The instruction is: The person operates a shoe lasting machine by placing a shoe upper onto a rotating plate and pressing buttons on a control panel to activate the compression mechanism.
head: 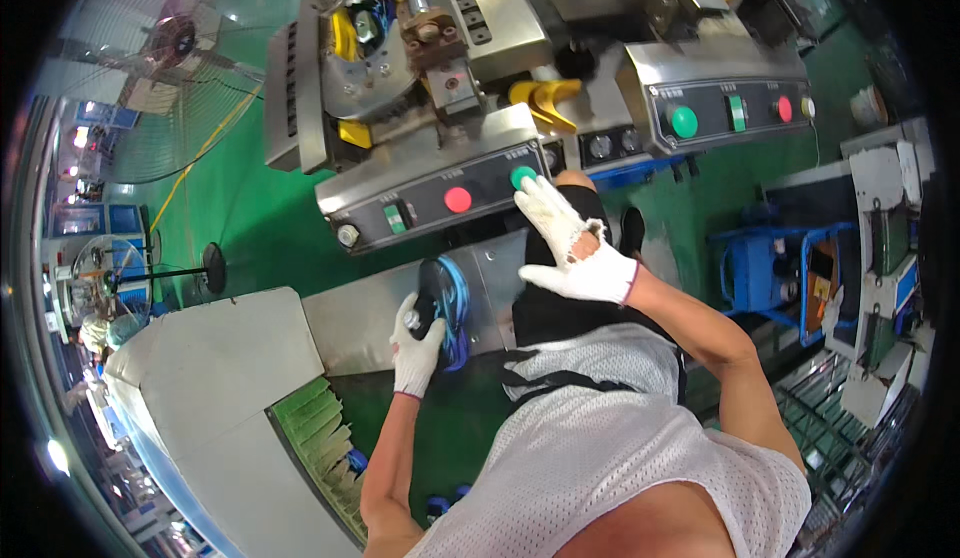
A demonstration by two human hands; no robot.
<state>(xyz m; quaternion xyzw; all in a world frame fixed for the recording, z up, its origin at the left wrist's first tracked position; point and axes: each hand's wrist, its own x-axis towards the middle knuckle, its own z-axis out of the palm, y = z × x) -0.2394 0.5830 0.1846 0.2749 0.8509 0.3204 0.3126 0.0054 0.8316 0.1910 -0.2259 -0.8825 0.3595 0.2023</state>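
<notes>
My left hand, in a white knit glove, grips a dark rounded part with blue cord-like strands along its right side. The part is over a metal shelf; whether it rests there I cannot tell. My right hand, in a torn white glove, holds nothing. Its fingers are stretched out with the thumb apart, and the fingertips lie at a green push button, apparently touching it. That button sits on a control panel with a red button and a green switch.
Above the panel stands a metal machine with yellow pieces and another blue-and-dark item inside. To its right is a second control panel. A white conveyor housing with a green strip curtain lies left. A blue cart stands right; a large fan is upper left.
</notes>
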